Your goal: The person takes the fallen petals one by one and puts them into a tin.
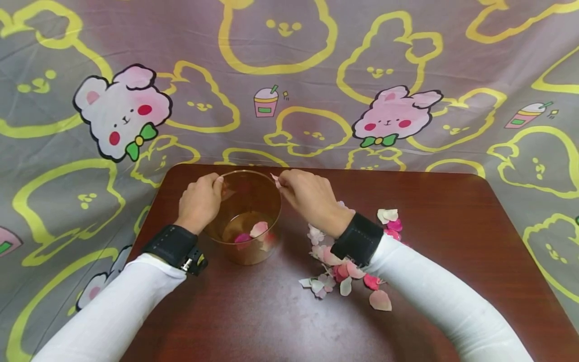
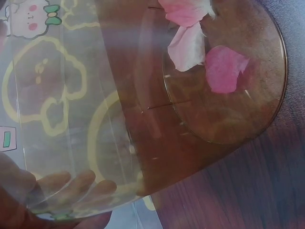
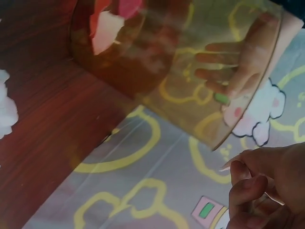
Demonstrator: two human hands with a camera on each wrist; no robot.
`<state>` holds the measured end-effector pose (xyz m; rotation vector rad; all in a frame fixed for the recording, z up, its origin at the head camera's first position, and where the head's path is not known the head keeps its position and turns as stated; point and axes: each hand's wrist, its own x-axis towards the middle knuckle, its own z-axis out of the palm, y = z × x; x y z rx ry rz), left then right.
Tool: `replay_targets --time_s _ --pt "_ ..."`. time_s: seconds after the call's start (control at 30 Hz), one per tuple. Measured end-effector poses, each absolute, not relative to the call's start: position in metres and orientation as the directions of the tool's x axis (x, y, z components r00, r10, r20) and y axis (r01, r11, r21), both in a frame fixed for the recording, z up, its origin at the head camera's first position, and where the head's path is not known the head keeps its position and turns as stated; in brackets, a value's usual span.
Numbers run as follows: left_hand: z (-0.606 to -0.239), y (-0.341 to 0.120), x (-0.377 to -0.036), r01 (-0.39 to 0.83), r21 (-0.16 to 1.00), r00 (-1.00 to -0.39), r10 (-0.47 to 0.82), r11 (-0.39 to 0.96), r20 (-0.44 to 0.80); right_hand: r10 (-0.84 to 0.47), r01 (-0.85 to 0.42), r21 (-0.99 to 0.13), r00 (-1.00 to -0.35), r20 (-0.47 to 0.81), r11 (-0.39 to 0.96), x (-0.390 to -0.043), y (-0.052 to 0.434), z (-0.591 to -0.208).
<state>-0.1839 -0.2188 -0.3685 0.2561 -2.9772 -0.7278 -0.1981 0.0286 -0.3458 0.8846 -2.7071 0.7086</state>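
A clear amber container (image 1: 246, 256) stands on the table, its round mouth facing up. My left hand (image 1: 200, 201) grips the rim on the left, and its fingers (image 2: 83, 181) show through the clear wall. At the bottom lie a magenta petal (image 2: 226, 69) and pale pink petals (image 2: 186, 47). My right hand (image 1: 307, 193) is just beside the right side of the rim, pinching a pale pink petal (image 1: 275, 179) between thumb and forefinger. In the right wrist view, this petal (image 3: 230, 163) points out from the fingertips near the container's rim.
Loose petals (image 1: 348, 271) in white, pink and red lie scattered under and around my right forearm. More white and magenta petals (image 1: 390, 218) lie to the right of that wrist. A patterned cloth (image 1: 307, 90) hangs behind the brown table (image 1: 452, 251).
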Motion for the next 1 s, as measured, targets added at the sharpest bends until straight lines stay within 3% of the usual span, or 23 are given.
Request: replay_targets --time_s 0.47,1.0 --pt "-0.368 -0.218 -0.186 -0.125 0.473 -0.986 -0.161 0.872 0.036 -0.581 -0.671 -0.304 -0.739 0.341 0.676 -0.181 0.012 -0.340" --pt "-0.369 -0.220 -0.185 -0.134 0.468 -0.986 -0.166 0.873 0.026 -0.630 -0.683 -0.244 -0.730 0.264 0.689 -0.173 -0.003 -0.340"
